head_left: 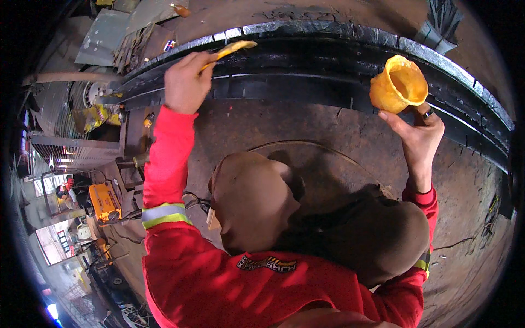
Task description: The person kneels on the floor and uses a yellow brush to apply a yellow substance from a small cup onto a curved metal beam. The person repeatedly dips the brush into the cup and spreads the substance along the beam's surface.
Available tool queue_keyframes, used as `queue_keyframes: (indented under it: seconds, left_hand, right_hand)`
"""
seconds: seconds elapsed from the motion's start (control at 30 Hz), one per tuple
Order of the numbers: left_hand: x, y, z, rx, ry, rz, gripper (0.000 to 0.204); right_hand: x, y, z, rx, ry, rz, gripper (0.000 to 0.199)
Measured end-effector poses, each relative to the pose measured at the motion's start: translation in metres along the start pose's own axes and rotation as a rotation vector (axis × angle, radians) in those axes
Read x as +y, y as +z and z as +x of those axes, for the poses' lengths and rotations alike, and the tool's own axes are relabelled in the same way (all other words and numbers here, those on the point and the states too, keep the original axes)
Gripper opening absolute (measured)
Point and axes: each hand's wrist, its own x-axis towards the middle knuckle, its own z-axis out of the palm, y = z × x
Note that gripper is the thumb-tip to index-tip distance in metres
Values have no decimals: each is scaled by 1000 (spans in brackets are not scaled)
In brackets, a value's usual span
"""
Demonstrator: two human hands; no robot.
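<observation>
Left side, far: left hand (pixel 186 82) gripping a yellow-coated brush (pixel 229 50), fingers (pixel 203 61) clamped on the handle, bristle end reaching right and resting on or just above the upper face of the black tyre strip (pixel 328 60). Contact not fully clear at this angle. Red sleeve with reflective band (pixel 164 214) running from near edge up to that hand.

Centre: curved black tyre strip arching across the far part of the scene, surface glossy and wet-looking along the middle band. Brown ground (pixel 328 142) lying just near of it. Brown knees filling the near centre.

Right side: right hand (pixel 418 134) raised beside the strip, fingers (pixel 395 120) closed round the base of a yellow cup (pixel 398 83) crusted with yellow paste, mouth tilted up and toward the far side, held in front of the strip's right run.

Judged step: spreading paste along the strip, brush working the left portion. Judged next need: reloading the brush, calling for bringing brush and cup together, keeping the cup level, then continuing the coat rightward without gaps.
</observation>
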Motion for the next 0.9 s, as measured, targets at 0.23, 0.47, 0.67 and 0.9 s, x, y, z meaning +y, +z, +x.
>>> queue_keyframes:
  seconds: [0.23, 0.47, 0.67, 0.9]
  left_hand:
    - [-3, -20, -21, -89, -13, 20, 11]
    - [-7, -1, -9, 47, -31, 49, 11]
    - [14, -28, -18, 98, -59, -31, 15]
    - [8, 0, -24, -124, -27, -108, 13]
  right_hand:
    - [0, 3, 3, -18, 5, -32, 47]
    - [0, 5, 1, -21, -4, 9, 46]
    - [1, 3, 4, -19, -2, -24, 47]
    - [6, 3, 2, -31, 28, -5, 49]
